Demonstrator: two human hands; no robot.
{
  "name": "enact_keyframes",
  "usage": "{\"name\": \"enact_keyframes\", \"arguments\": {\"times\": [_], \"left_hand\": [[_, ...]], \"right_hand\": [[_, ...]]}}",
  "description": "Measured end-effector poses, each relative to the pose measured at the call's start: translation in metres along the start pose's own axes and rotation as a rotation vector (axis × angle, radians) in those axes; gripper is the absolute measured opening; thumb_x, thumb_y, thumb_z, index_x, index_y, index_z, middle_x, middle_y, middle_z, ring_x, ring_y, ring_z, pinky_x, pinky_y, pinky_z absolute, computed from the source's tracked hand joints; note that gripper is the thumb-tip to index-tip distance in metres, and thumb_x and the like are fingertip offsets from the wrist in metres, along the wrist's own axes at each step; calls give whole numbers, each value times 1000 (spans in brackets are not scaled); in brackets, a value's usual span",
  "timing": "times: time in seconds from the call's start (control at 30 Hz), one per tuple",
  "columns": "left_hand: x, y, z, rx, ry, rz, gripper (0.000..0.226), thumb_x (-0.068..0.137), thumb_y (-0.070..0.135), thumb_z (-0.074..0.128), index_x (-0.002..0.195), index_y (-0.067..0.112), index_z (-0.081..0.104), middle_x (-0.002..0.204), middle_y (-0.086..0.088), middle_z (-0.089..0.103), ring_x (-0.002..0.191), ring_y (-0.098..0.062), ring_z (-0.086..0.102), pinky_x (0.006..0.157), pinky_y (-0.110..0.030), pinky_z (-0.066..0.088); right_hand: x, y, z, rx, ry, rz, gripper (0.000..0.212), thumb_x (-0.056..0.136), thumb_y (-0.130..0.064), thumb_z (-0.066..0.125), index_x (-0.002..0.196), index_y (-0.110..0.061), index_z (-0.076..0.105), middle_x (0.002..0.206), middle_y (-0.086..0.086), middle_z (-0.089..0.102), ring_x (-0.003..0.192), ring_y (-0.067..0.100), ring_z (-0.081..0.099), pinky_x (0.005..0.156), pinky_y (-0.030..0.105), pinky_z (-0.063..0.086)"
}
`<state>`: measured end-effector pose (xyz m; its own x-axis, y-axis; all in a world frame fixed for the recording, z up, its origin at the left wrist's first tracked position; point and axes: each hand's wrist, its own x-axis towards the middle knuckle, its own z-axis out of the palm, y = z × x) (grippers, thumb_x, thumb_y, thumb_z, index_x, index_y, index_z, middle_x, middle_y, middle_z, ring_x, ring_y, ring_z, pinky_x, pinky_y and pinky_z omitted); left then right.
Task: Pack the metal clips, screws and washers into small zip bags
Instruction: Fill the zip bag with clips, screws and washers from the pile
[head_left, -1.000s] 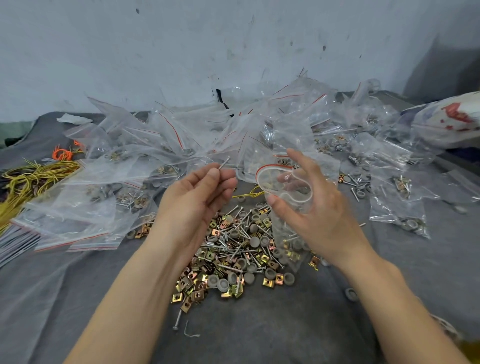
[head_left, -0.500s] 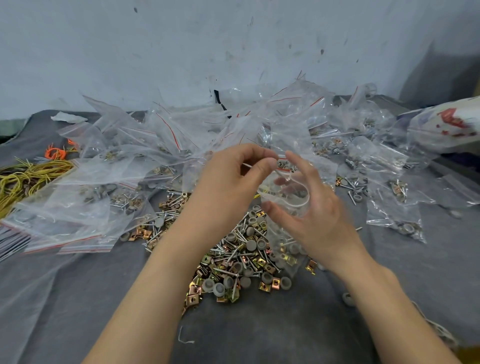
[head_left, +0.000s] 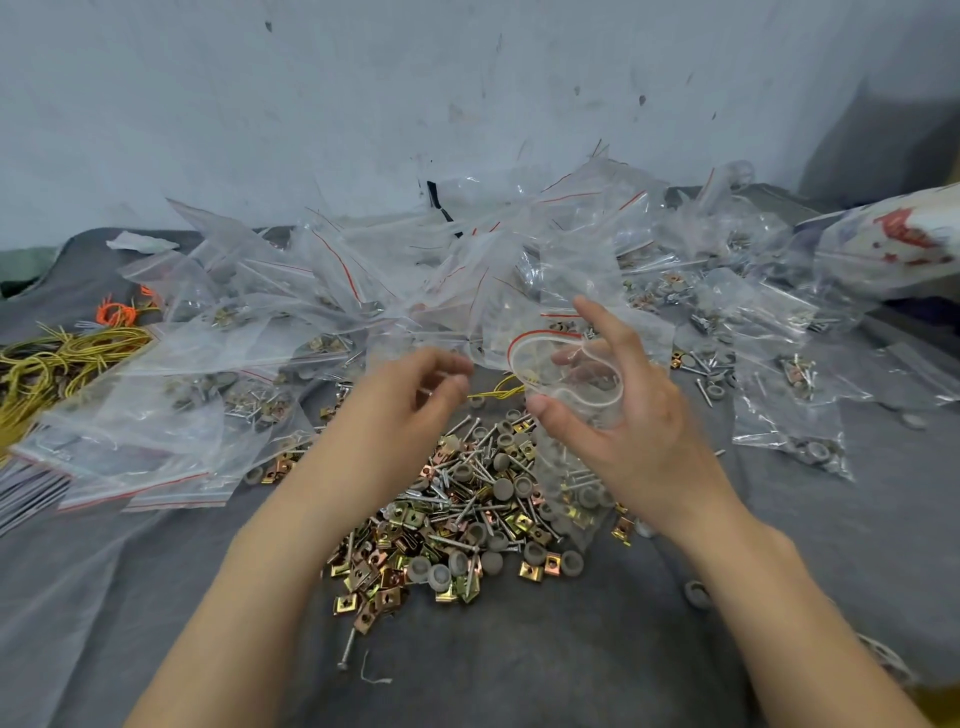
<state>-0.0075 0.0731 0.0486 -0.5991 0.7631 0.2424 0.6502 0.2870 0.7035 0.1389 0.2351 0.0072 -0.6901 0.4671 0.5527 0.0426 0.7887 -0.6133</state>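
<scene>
A small clear zip bag with a red seal line is held up in my right hand, thumb and fingers spreading its mouth wide. The bag hangs down with clips, screws and grey washers in its bottom. My left hand hovers just left of the bag's mouth, motion-blurred, its fingers loosely curled with nothing visible in them. Below both hands a loose pile of brass-coloured metal clips, screws and grey washers lies on the grey cloth.
A big heap of filled zip bags spreads behind the pile, from left to right. Yellow wires and orange bands lie at far left. A white bag with red print sits at far right. A stray screw lies near me.
My left hand carried a screw from the left to the bag's mouth, and has now pulled back left without it. My right hand keeps the bag open.
</scene>
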Motion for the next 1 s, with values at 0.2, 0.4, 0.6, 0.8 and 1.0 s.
{"name": "enact_keyframes", "arguments": {"times": [0.2, 0.4, 0.6, 0.8, 1.0], "left_hand": [[-24, -17, 20, 333, -241, 118, 25, 101, 29, 50, 124, 31, 59, 120, 15, 60, 113, -4, 52, 101, -29, 42], [-33, -29, 37, 684, -203, 251, 39, 101, 27, 47, 139, 36, 42, 132, 13, 45, 121, -15, 40, 100, -31, 37], [-28, -24, 43, 773, -140, 216, 24, 104, 33, 42, 128, 31, 45, 127, 8, 45, 123, -18, 41, 97, -33, 37], [-28, -25, 44, 757, -162, 247, 34, 95, 23, 61, 120, 37, 42, 123, 16, 44, 118, -15, 42, 92, -30, 37], [-27, -24, 48, 850, -119, 212, 45, 95, 21, 62, 134, 32, 41, 131, 10, 44, 125, -19, 40, 97, -33, 36]], "right_hand": [[0, 1, -1, 5, -2, 16, 77, 82, -76, 55, 148, -56, 20, 119, -21, 63, 121, 15, 58, 104, 42, 46], [0, 1, 1, 8, 16, 5, 77, 84, -74, 56, 149, -51, 23, 118, -19, 65, 120, 10, 58, 105, 45, 46], [0, 3, 3, 1, 7, 2, 75, 83, -78, 53, 147, -58, 21, 117, -24, 64, 120, 7, 57, 105, 44, 46], [1, 4, 4, 4, 3, 3, 77, 83, -79, 53, 149, -53, 21, 113, -29, 60, 118, 0, 54, 104, 41, 45], [1, 2, 3, -6, -9, 10, 76, 84, -75, 55, 148, -54, 20, 112, -31, 58, 118, 0, 53, 105, 42, 45]]}}
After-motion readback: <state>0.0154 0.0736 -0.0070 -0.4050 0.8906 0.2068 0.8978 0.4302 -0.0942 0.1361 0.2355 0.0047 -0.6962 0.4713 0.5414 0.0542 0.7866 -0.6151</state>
